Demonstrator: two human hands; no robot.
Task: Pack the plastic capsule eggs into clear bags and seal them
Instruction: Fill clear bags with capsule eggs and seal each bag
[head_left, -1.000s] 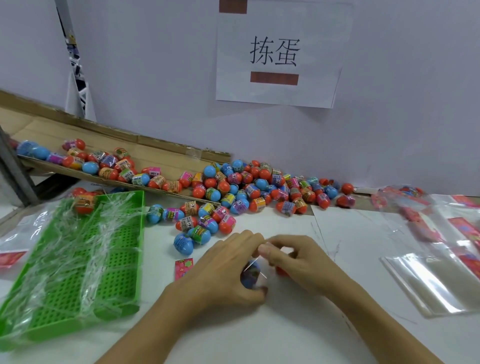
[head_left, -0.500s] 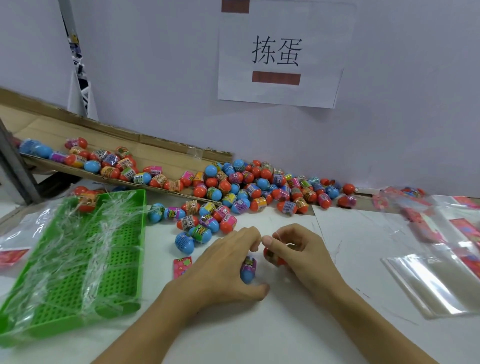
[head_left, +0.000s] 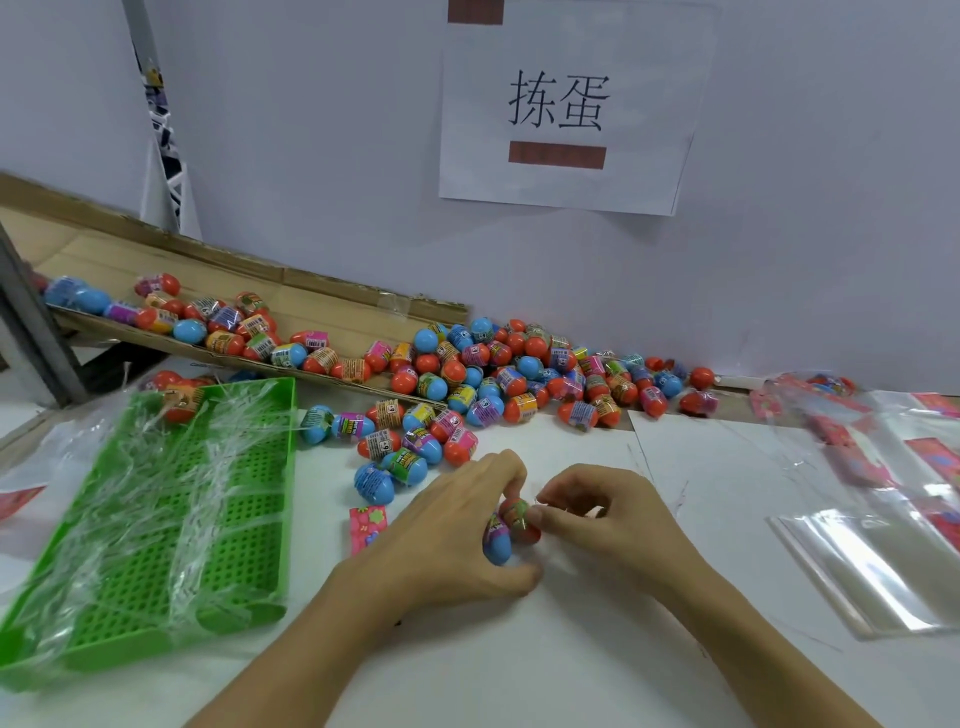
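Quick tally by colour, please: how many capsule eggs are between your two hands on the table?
blue egg, in the left hand: 1
red egg, at the right hand: 1
Total: 2

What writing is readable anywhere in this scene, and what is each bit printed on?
"拣蛋": large black characters on the white paper sheet taped to the wall.
The two brown bars on that sheet carry no readable text.
Printed label bands on the blue and orange plastic capsule eggs: too small and blurred to read.
Small red-and-pink printed card on the white table: pattern only, nothing legible.
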